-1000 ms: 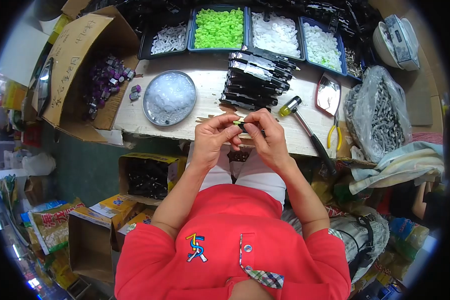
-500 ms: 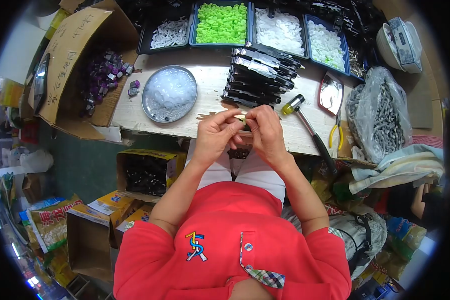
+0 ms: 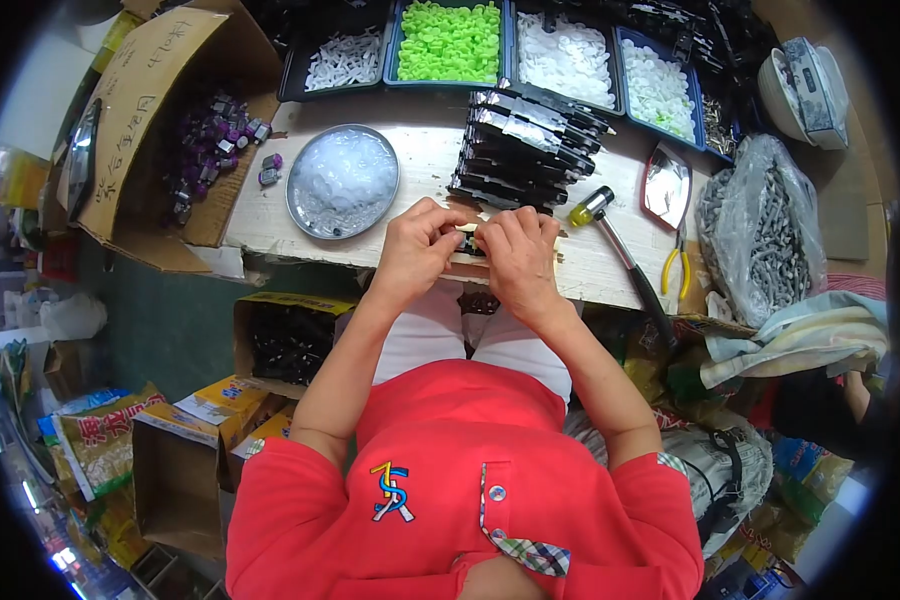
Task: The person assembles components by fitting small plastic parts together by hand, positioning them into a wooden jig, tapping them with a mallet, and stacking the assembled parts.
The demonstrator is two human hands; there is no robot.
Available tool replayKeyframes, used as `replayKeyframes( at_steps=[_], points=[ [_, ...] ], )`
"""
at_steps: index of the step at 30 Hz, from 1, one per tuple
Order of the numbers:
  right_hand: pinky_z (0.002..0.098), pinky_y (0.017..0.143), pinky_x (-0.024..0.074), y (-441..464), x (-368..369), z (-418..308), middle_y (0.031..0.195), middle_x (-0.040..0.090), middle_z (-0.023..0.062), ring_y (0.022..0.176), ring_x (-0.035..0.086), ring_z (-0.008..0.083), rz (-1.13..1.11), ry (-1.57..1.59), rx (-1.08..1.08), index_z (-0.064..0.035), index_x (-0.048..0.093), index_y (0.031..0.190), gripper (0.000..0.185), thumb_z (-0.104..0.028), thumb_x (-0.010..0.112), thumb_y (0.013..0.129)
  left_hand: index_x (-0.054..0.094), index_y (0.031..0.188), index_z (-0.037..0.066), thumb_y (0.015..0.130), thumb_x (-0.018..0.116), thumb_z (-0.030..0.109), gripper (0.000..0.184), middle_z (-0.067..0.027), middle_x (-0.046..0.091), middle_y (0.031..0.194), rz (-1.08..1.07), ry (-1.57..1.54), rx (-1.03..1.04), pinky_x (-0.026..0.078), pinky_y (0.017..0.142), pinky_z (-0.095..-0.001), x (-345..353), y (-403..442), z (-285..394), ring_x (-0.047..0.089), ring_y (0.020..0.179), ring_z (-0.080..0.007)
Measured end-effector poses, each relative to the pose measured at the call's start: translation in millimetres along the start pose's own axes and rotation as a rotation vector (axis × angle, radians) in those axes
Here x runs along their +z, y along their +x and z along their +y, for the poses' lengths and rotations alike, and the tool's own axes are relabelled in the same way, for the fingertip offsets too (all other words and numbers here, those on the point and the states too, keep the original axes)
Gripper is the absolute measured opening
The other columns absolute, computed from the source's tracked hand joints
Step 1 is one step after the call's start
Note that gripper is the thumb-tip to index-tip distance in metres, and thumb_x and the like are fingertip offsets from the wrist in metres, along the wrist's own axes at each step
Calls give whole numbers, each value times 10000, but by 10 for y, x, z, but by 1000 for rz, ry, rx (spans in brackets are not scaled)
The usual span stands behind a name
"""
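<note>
My left hand (image 3: 413, 252) and my right hand (image 3: 518, 262) meet at the front edge of the worktable, fingers bent and pressed together. Between the fingertips lies a small black part (image 3: 472, 244) with a pale piece (image 3: 466, 228) at its top; the fingers cover most of both. Both hands are closed on this part, and its exact kind does not show. Just behind them is a stack of long black parts (image 3: 525, 140) with shiny metal plates. A hammer (image 3: 620, 255) with a yellow head end lies to the right of my right hand.
A round metal dish (image 3: 295, 208) holds clear jelly-like stuff. Trays of green pieces (image 3: 448, 45) and white pieces (image 3: 565, 60) line the back. At left, a cardboard box (image 3: 130, 130) holds purple-and-metal parts. Yellow-handled pliers (image 3: 676, 272) and a plastic bag of grey parts (image 3: 765, 235) are at right.
My hands have moved slightly left and come down to the table edge. My right hand has turned flatter over the small black part, which now shows more between the fingers.
</note>
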State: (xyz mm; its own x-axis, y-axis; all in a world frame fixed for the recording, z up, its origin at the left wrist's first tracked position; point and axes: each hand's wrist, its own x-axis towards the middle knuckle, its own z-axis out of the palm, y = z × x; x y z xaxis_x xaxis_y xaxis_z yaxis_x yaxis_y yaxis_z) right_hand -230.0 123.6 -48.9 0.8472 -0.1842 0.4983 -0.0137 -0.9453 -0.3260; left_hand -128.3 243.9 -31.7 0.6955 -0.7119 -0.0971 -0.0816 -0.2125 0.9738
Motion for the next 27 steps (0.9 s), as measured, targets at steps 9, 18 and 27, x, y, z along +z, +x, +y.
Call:
replayKeyframes(
  at_steps=[9, 18, 27],
  points=[
    [356, 725, 310, -21, -131, 32, 814, 522, 36, 786, 469, 224, 51, 105, 14, -87, 556, 819, 146, -41, 624, 698, 642, 842, 15, 666, 677, 23, 180, -111, 553, 756, -47, 550, 190, 448, 598, -330, 47, 81, 157, 560, 664, -235],
    [341, 695, 320, -60, -510, 223, 822, 544, 42, 777, 494, 230, 161, 174, 113, -76, 565, 818, 169, 7, 627, 684, 638, 772, -2, 628, 739, 51, 184, -62, 577, 690, -102, 481, 78, 441, 550, -264, 16, 200, 75, 528, 596, -127],
    [347, 694, 306, -53, -207, 43, 791, 526, 17, 769, 474, 209, 55, 129, 39, -100, 570, 801, 137, -75, 657, 697, 626, 742, -1, 663, 738, 39, 143, 7, 528, 632, -161, 354, -125, 405, 472, -226, -47, 229, 133, 460, 543, -51]
  ],
)
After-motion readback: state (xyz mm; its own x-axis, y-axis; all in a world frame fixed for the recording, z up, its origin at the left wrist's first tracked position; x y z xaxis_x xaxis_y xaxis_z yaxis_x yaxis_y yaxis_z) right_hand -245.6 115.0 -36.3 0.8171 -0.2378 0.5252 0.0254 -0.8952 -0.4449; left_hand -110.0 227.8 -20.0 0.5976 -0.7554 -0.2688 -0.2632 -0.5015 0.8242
